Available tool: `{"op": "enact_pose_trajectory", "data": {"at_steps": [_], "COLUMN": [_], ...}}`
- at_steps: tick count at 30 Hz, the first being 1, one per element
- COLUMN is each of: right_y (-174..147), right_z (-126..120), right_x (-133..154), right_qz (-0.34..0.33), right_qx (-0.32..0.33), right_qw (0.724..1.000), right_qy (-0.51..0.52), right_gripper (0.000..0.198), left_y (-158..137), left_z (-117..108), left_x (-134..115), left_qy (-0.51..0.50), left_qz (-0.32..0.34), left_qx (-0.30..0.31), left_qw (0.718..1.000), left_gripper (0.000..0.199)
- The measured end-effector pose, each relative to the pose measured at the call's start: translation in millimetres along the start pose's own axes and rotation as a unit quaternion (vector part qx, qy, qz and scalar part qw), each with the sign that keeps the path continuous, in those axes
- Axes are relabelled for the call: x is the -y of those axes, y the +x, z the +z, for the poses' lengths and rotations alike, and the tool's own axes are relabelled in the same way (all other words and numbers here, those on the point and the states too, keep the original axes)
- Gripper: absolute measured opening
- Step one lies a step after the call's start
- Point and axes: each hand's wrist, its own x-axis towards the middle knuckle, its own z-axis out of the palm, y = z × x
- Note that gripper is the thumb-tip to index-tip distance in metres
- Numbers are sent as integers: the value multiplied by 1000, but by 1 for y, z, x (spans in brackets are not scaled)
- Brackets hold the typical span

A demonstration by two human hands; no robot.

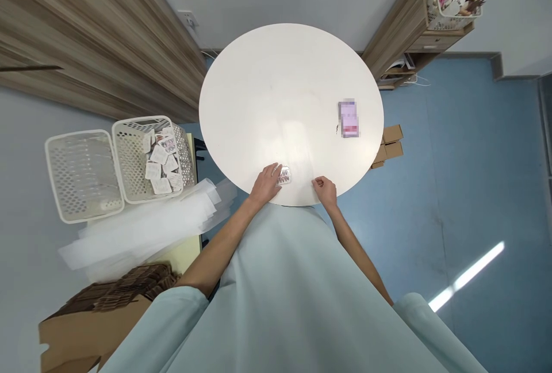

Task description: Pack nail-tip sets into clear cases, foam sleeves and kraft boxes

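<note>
My left hand (266, 184) is at the near edge of the white table, its fingers curled against the left side of a small clear case (284, 176). Rows of small dark, nail-shaped pieces show through the case. To the right, my right hand (326, 191) is closed in a pinch at the edge of a thin see-through plastic sheet (301, 146). The sheet lies flat on the tabletop, and its outline is faint against the white. Part of the case is covered by my left fingers.
The round white table (267, 74) also bears a phone (349, 118), its screen blurred. At left, an open white basket (129, 177) holds several cards, beside stacked translucent plastic sheets (150, 229). Brown cardboard (95, 327) lies lower left. Small boxes (390, 143) and a wooden cabinet (401, 28) stand right.
</note>
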Motion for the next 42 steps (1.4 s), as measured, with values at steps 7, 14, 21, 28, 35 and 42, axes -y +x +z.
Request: {"op": "enact_pose_trajectory", "data": {"at_steps": [7, 14, 21, 28, 35, 42], "right_y": [-17, -27, -23, -24, -18, 5], "right_z": [3, 41, 79, 88, 64, 51], "right_x": [31, 78, 89, 88, 83, 72], "right_qz": [-111, -219, -266, -265, -200, -79], "right_qx": [25, 131, 218, 225, 154, 107], "right_qw": [993, 948, 883, 878, 937, 977], "right_qy": [-38, -193, -319, -329, -242, -169], "right_gripper": [18, 18, 23, 25, 25, 25], "left_y": [-11, -22, -22, -9, -8, -7], "left_z": [-2, -14, -21, -9, -8, -8], "left_x": [7, -6, -5, 3, 5, 5], "left_qy": [-1, -85, -138, -118, -97, -86], "left_qz": [3, -123, -235, -292, -318, -333], "left_qx": [-6, -95, -63, -52, -40, -21], "left_qw": [1000, 984, 960, 948, 942, 939], "left_gripper": [69, 46, 35, 14, 12, 12]}}
